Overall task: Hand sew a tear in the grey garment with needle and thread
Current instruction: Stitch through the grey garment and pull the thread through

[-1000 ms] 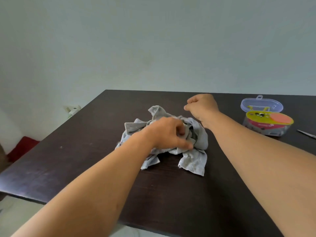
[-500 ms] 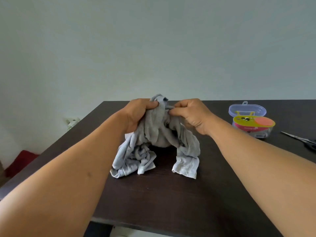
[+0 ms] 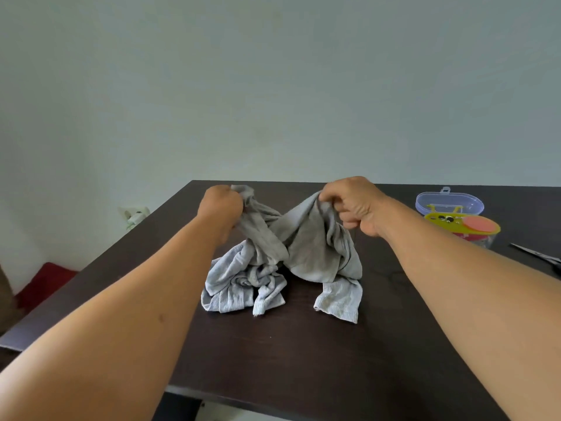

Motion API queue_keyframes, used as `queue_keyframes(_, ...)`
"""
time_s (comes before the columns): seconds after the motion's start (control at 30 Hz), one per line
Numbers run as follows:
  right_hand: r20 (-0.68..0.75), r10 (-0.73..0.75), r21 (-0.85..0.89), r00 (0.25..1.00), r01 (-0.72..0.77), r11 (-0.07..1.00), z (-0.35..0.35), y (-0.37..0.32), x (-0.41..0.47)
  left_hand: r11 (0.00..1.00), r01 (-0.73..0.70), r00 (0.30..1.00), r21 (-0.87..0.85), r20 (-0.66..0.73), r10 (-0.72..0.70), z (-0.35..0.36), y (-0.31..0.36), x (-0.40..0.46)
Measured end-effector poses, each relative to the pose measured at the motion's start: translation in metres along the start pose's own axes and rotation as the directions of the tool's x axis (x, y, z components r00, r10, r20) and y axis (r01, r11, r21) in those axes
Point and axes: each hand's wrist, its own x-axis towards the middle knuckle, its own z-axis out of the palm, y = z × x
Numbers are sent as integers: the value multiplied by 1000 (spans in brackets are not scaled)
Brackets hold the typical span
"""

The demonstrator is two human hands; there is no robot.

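The grey garment (image 3: 306, 250) is lifted by its upper part above the dark table (image 3: 303, 360), while its ribbed lower ends still lie bunched on the tabletop. My left hand (image 3: 220, 206) grips one top edge of the cloth in a fist. My right hand (image 3: 353, 202) grips the other top edge, about a hand's width or two to the right. The fabric sags in a twist between them. No needle, thread or tear can be made out.
A clear plastic sewing kit box (image 3: 455, 217) with a yellow and orange insert stands at the right back of the table. Scissors (image 3: 540, 256) lie at the right edge. A wall socket (image 3: 135, 215) sits low on the wall at left.
Both hands took hold of the garment, raised it off the table, and have now moved apart, spreading the top of the cloth.
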Motion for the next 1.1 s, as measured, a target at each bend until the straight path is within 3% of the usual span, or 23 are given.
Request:
queue_keyframes(0.07,136,58,-144,989,-38,989,0,-4,-5,926,134,988,-354,121,-96,4,9,-2)
queue_keyframes(0.13,130,-19,-96,991,32,995,3,-7,-5,808,250,948,-533,303,-93,4,18,-9)
queue_keyframes(0.23,48,-166,70,985,162,984,15,-8,-2,740,312,864,-596,502,40,3,29,-25)
queue_keyframes(0.33,136,-185,39,973,181,983,31,-5,-6,731,336,775,-594,615,143,2,41,-36)
queue_keyframes(0.43,25,-221,-98,975,222,970,35,0,-1,753,299,819,-586,562,113,-4,44,-34)
queue_keyframes(0.53,-131,-276,5,952,279,960,28,-5,-1,823,209,931,-528,364,-3,-12,39,-19)
queue_keyframes(0.63,-144,-300,42,943,308,950,19,-19,-7,901,102,981,-421,191,-22,-19,41,-14)
queue_keyframes(0.7,-113,-302,48,947,309,950,15,-31,-9,845,123,970,-521,243,9,-23,50,-15)
queue_keyframes(0.8,-182,-353,-35,918,353,935,15,-45,-6,737,195,929,-648,363,74,-29,63,-14)
queue_keyframes(0.9,-250,-413,-148,876,387,910,19,-42,-1,809,220,879,-545,471,79,-29,66,-20)
queue_keyframes(0.93,-259,-419,-161,871,388,907,21,-39,1,868,210,844,-449,531,71,-29,66,-26)
queue_keyframes(1.0,-280,-415,-198,866,371,907,24,-32,4,988,60,812,-144,583,36,-28,61,-33)
queue_keyframes(1.03,-289,-409,-217,866,357,909,25,-28,5,1000,-5,807,-8,591,9,-27,58,-34)
queue_keyframes(1.1,-293,-390,-247,873,325,913,29,-23,5,1000,2,818,26,576,-17,-24,55,-35)
